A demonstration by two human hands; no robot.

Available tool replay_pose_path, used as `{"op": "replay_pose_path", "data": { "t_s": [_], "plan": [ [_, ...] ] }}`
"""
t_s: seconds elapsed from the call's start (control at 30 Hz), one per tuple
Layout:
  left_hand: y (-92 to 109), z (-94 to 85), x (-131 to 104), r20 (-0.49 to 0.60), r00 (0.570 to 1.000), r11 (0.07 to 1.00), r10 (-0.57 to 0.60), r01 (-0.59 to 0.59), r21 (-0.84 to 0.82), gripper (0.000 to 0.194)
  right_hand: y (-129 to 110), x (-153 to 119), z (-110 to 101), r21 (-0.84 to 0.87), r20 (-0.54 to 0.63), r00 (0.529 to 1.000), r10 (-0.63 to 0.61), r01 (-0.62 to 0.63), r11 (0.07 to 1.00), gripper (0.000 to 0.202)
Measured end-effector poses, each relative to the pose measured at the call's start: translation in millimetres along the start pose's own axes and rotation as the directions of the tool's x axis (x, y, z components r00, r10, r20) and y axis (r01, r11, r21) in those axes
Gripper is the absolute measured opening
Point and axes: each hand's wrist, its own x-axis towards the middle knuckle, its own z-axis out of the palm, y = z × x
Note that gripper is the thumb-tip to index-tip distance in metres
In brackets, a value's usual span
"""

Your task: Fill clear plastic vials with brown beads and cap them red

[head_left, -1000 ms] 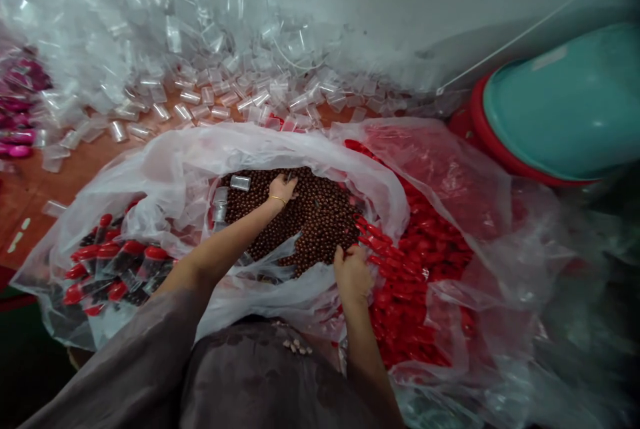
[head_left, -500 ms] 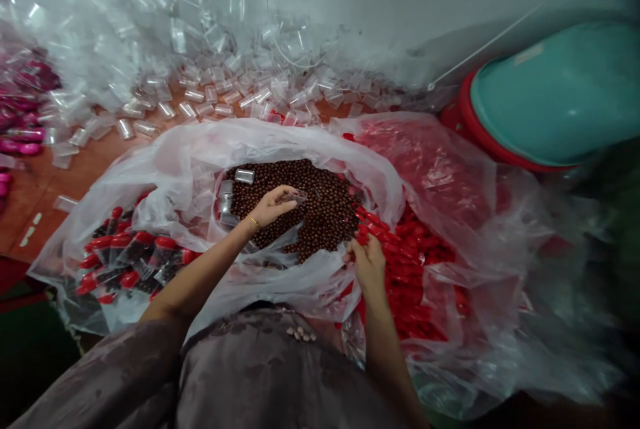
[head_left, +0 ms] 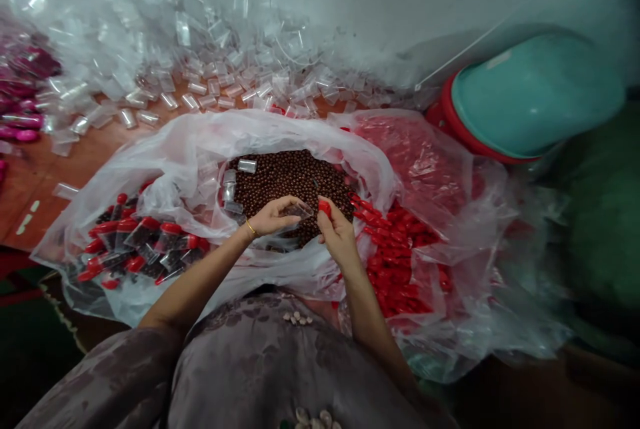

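My left hand (head_left: 273,216) is closed around a small clear plastic container (head_left: 303,210), above a heap of round brown beads (head_left: 295,179). Close to the container's end, my right hand (head_left: 340,236) pinches a red cap (head_left: 325,207); whether the two touch I cannot tell. The beads lie in an opened whitish plastic bag (head_left: 200,132). Several loose clear containers (head_left: 247,166) rest on the left side of the beads. To the right of my right hand is a pile of red caps (head_left: 400,262).
Dark-filled containers with red caps (head_left: 150,232) lie at left on plastic sheeting. Many clear containers (head_left: 170,101) cover the back of the orange surface (head_left: 30,176). Pink items (head_left: 25,120) are at far left. A teal tub (head_left: 530,99) and red basin (head_left: 443,106) stand back right.
My right hand has moved left and up from the red pile with a red cap in its fingers, close to the container. My left hand has shifted slightly toward me.
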Motion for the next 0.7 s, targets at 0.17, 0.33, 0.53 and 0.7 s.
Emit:
{"op": "replay_pose_path", "data": {
  "t_s": [0.17, 0.33, 0.53, 0.7],
  "plan": [
    [1.5, 16.5, -4.5, 0.059, 0.998, 0.998, -0.033, 0.029, 0.058, 0.042, 0.5, -9.6, -2.1, 0.091, 0.078, 0.996, 0.038, -0.046, 0.995, 0.052],
    [2.6, 27.9, -5.1, 0.146, 0.987, 0.996, -0.073, 0.064, 0.066, 0.042, 8.3, -13.0, -9.6, -0.025, 0.131, 0.99, 0.044, -0.041, 0.999, 0.053],
    [5.7, 37.8, -6.6, 0.052, 0.997, 0.976, -0.062, 0.05, 0.211, 0.043, 7.7, -19.4, -14.4, -0.33, 0.074, 0.993, -0.093, 0.112, 0.937, 0.048],
    [6.4, 50.4, -7.5, 0.018, 0.999, 0.952, -0.049, 0.041, 0.304, 0.041, -4.5, -26.5, -20.9, -0.507, 0.149, 0.984, -0.101, 0.164, 0.846, 0.046]
  ]
}}
